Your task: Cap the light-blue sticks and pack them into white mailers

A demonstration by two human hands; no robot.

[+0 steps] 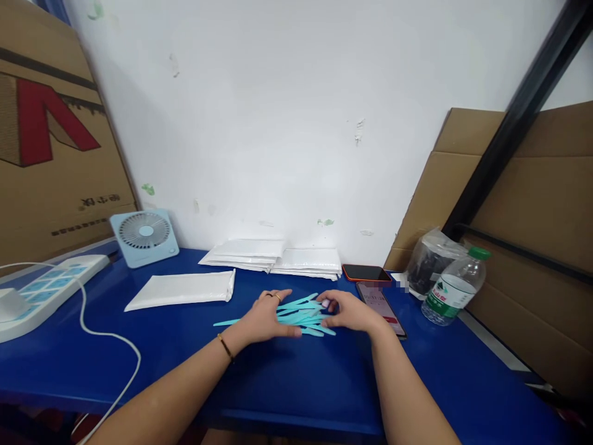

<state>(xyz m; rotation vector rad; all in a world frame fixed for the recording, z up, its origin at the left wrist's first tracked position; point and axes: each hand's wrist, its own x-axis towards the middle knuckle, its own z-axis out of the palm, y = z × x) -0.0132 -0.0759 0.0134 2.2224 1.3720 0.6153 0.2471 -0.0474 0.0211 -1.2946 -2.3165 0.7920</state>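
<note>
Several thin turquoise sticks (303, 317) lie in a loose pile on the blue table (296, 377). At the pile's left side is my left hand (267, 316), thumb and fingers spread apart, touching or just over the sticks. One stick pokes out to the left beyond that hand. My right hand (345, 311) is at the pile's right end, its fingers curled around the stick ends; whether it grips any is hidden.
White packets (306, 259) are stacked by the wall, and a single packet (183, 289) lies left. Two phones (382, 306), a water bottle (451, 290) and a bagged dark item (428, 259) stand right. A fan (146, 235) and power strip (60, 290) are left.
</note>
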